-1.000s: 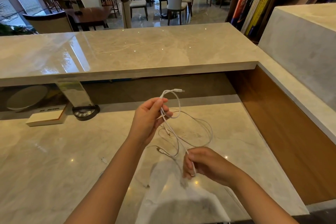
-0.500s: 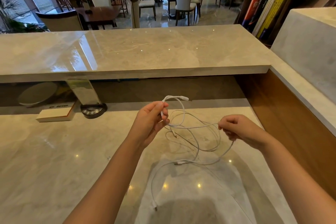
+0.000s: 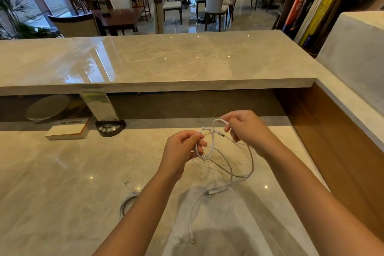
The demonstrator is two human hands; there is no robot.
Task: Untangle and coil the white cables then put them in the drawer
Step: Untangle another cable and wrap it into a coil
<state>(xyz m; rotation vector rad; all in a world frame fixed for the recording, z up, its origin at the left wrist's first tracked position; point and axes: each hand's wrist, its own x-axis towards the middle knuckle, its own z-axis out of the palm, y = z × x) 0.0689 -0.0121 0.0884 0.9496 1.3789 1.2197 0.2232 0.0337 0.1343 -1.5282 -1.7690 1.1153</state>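
Note:
A tangle of thin white cables (image 3: 231, 169) hangs between my hands above the marble desk (image 3: 62, 183). My left hand (image 3: 180, 149) pinches a small loop of it at the left. My right hand (image 3: 247, 129) grips the cable just right of that, near a plug end. Loose strands droop onto the desk, with one plug (image 3: 209, 193) below the loops and another plug (image 3: 192, 240) near the front edge. A second white cable (image 3: 127, 199), partly coiled, lies on the desk and is half hidden by my left forearm. No drawer is in view.
A raised marble counter (image 3: 166, 62) runs across behind the desk. Under it stand a book (image 3: 67, 132), a round plate (image 3: 48, 107) and a black button base (image 3: 110, 128) with a clear stand. A wooden side panel (image 3: 332, 141) closes the right.
My right hand has risen from low at the front, swung out to the right, then come in close to my left hand. The cable loops have spread and a plug end now trails toward the front.

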